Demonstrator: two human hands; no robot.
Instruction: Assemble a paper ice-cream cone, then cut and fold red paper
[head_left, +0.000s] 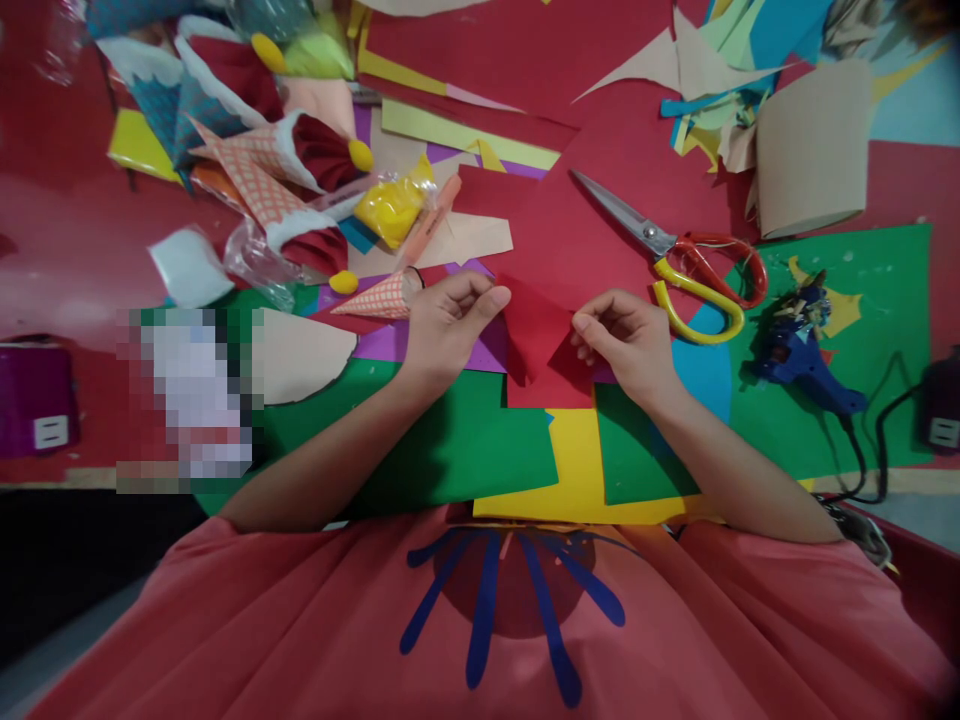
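Note:
A small piece of red paper (541, 325) is stretched between my hands above the table. My left hand (452, 325) pinches its upper left corner between thumb and fingers. At the right edge, my right hand (626, 340) grips the same piece with fingers curled. Beside my left hand lies a small checkered paper cone (379, 297). Scissors (660, 245) with red and yellow handles rest beyond my right hand, their blades slightly apart. More red paper lies underneath, so the held piece's far edge is hard to make out.
Green sheets (450, 430) and a yellow sheet (577, 460) cover the near table. A blue glue gun (806, 365) with a cord lies at right, near a beige paper roll (814, 150). Larger decorated cones (259, 170), a yellow clay packet (394, 207) and paper scraps crowd the far left.

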